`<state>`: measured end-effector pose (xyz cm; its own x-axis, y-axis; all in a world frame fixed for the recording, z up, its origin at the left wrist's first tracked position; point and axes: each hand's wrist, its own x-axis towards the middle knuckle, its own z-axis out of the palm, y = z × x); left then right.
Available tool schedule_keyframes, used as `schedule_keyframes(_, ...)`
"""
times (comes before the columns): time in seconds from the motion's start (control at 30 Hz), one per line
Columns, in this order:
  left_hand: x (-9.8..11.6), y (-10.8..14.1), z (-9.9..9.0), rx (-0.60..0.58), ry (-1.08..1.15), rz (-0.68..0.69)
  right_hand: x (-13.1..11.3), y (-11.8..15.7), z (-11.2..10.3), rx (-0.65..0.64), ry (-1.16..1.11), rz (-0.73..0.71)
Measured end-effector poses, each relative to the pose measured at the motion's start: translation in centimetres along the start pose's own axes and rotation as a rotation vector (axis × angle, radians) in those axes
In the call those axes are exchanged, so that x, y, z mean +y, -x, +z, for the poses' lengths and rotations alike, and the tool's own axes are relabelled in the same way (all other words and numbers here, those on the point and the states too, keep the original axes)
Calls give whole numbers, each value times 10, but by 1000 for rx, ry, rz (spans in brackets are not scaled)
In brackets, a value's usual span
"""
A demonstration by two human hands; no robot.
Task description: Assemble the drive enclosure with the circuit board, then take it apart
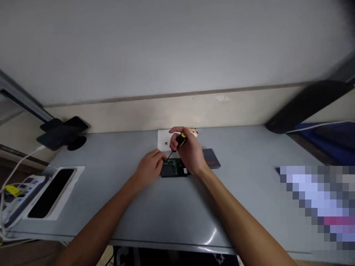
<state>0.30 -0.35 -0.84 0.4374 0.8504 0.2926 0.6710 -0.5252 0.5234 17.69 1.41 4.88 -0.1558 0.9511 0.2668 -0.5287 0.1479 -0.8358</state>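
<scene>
An opened black electronic device [168, 170] with a green circuit board showing lies flat on the grey table. My right hand [193, 153] is closed around a black and yellow screwdriver [181, 139], tilted so its shaft runs down and left to the device's upper left corner. At that corner, the fingers of my left hand [149, 167] are pressed together on the device's edge, beside the screwdriver tip. Behind the device lies a white sheet [163, 137] with a few tiny dark pieces on it, perhaps screws. A flat dark grey cover-like piece [212, 159] sits right of my right hand, partly hidden.
At the left are a phone [52, 193] on white paper, a power strip [23, 199] with cables, and another phone on a stand [65, 133]. A dark cylinder-like object [307, 105] leans at the back right. A pixelated area covers the right edge.
</scene>
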Motion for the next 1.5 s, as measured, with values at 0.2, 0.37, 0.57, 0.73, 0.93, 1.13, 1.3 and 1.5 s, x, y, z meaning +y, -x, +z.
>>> schedule_keyframes(0.2,-2,0,1,5,10,10,1,1,-4,38,2,-11)
schedule_keyframes(0.37,1,0,0,6,-2,5,4,2,-3,72,40,-12)
schedule_keyframes(0.57,-2,1,2,3,5,4,-2,0,-1,37,-35,35)
schedule_keyframes(0.73,-2,1,2,8,-4,11,0,2,-1,33,-71,8)
schedule_keyframes(0.93,-2,1,2,11,-3,12,6,4,0,60,-25,-46)
schedule_keyframes(1.13,-3,1,3,11,-6,5,4,-2,0,53,36,-43)
schedule_keyframes(1.3,-4,1,3,7,-5,19,2,2,0,-6,104,-34)
schedule_keyframes(1.5,-4,1,2,6,4,14,6,7,8,-35,156,-63)
